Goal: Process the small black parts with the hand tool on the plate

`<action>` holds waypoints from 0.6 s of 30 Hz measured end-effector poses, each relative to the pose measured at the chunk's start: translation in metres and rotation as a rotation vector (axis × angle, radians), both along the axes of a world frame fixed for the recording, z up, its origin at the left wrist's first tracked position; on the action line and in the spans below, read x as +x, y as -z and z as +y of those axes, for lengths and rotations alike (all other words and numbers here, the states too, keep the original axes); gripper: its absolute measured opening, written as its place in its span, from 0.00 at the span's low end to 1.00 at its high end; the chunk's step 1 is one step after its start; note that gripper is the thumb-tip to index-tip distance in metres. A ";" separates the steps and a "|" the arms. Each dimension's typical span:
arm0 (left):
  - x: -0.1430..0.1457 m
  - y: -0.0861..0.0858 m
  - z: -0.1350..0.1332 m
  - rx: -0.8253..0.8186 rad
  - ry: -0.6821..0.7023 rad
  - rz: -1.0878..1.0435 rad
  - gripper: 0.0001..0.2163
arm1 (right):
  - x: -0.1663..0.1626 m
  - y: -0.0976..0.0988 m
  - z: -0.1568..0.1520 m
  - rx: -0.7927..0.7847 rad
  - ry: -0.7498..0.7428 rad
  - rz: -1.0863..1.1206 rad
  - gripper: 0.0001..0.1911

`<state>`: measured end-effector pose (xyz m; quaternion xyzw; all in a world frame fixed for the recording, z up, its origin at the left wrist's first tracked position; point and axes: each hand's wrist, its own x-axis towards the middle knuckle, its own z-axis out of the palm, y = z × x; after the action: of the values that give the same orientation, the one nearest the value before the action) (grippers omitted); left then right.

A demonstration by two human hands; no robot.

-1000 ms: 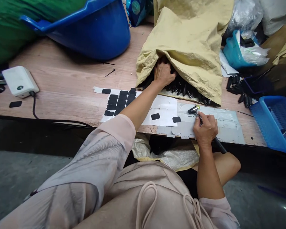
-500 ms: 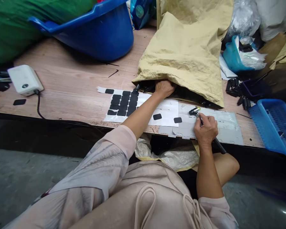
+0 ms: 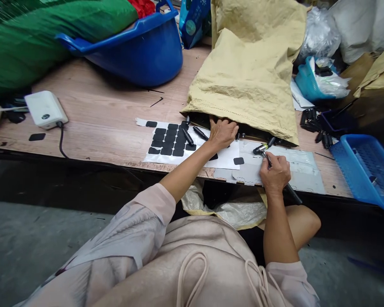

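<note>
My left hand [image 3: 223,133] lies at the mouth of a tan woven sack [image 3: 243,81], palm down and fingers apart, the tips reaching the sack's lower edge. What lies beneath the palm is hidden. Black cylindrical pieces [image 3: 188,137] lie beside it, spilling from the opening onto a white sheet [image 3: 224,160] that bears rows of black rounded stickers [image 3: 169,139]. In my right hand [image 3: 276,174] is a small hammer [image 3: 260,149], its fingers wrapped round the dark handle. The hammer's metal and yellow head rests over a grey taped sheet [image 3: 307,170].
Behind on the left stand a blue tub [image 3: 141,55] and a green bag [image 3: 51,47]. A white box [image 3: 46,108] trails a black cable along the table edge. At right are a blue basket [image 3: 365,170], a teal basket [image 3: 307,81] and several black parts [image 3: 309,119].
My left hand has come partly out of the sack toward me, and more black cylindrical pieces now lie on the sheet. My right hand keeps the hammer in nearly the same place.
</note>
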<state>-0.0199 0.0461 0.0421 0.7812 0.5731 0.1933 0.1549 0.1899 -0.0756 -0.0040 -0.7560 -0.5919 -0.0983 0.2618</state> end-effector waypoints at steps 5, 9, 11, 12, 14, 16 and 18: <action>-0.051 0.009 -0.044 0.199 -0.038 -0.157 0.17 | -0.001 0.001 0.000 0.009 0.001 -0.008 0.16; -0.106 0.035 -0.072 0.208 -0.472 -0.142 0.21 | -0.002 0.001 0.000 0.009 -0.006 -0.026 0.16; -0.122 0.047 -0.076 0.133 -0.474 -0.129 0.24 | -0.002 0.001 0.000 0.006 -0.005 -0.034 0.16; -0.125 0.051 -0.076 0.101 -0.419 -0.126 0.25 | -0.002 0.001 0.000 0.006 -0.004 -0.037 0.16; -0.122 0.055 -0.075 0.069 -0.287 -0.121 0.25 | -0.002 0.002 0.000 0.006 0.001 -0.038 0.16; -0.109 0.056 -0.074 0.070 -0.208 -0.116 0.25 | -0.002 0.002 0.001 0.003 0.007 -0.031 0.16; -0.092 0.056 -0.072 0.090 -0.182 -0.122 0.24 | -0.002 0.002 0.001 -0.002 0.007 -0.018 0.16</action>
<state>-0.1117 -0.0254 -0.0136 0.7188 0.6218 0.2794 0.1361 0.1878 -0.0747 -0.0063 -0.7575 -0.5916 -0.1056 0.2551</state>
